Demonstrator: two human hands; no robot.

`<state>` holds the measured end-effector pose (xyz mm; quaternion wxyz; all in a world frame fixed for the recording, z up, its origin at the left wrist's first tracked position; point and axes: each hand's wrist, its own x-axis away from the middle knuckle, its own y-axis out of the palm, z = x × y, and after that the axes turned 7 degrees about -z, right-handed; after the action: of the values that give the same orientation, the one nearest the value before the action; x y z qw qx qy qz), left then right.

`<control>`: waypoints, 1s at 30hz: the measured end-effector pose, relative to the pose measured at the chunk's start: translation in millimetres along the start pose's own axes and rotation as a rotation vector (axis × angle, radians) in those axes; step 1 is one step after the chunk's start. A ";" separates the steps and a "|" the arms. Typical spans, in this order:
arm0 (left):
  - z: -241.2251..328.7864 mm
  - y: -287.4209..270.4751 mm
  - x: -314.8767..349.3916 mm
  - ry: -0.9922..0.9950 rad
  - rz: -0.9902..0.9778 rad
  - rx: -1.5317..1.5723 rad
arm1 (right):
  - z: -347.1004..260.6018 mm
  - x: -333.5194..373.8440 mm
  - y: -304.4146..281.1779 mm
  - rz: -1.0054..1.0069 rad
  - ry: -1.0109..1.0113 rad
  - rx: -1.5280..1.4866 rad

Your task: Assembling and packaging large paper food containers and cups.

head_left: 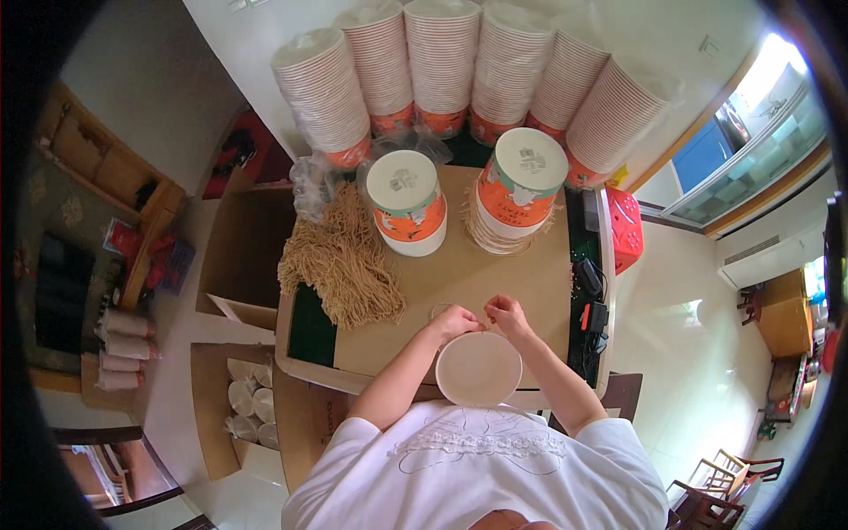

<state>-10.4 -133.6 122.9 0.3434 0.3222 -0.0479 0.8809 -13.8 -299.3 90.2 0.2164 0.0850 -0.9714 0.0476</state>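
Note:
A white paper bucket (479,369) is tilted with its open mouth up, against the table's near edge in front of my shirt. My left hand (458,320) is closed at the bucket's far rim. A thin loop of tan cord (439,309) shows beside its fingers. Just right of it, my right hand (505,315) pinches what looks like the cord's end, slightly above the rim. The fingertips hide most of the cord. To the left on the cardboard-covered table (459,287) lies a heap of tan twine cords (344,256).
Upside-down orange-and-white buckets stand at the left (408,203) and right (518,190) of the table's middle. Tall wrapped bucket stacks (442,62) line the wall behind. Black adapters (590,276) lie along the right edge. Cardboard boxes (212,397) stand left; a red stool (624,231) stands right.

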 end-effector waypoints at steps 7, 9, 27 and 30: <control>-29.4 3.9 -8.4 0.130 0.073 0.045 | -7.6 8.1 -1.8 -0.100 0.108 -0.212; -20.8 11.5 0.9 0.185 0.066 0.055 | -4.4 9.6 -6.8 -0.118 0.125 -0.206; -41.3 30.8 34.9 0.521 0.529 -0.414 | 30.4 -9.0 -51.2 0.005 0.282 -0.555; -68.3 43.7 60.4 0.443 0.741 -0.436 | 35.0 -3.9 -66.3 0.037 0.249 -0.632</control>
<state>-108.3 -111.2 111.4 0.0678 0.0087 -0.2686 0.9608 -12.4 -368.3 60.7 0.3481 -0.0105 -0.9057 -0.2419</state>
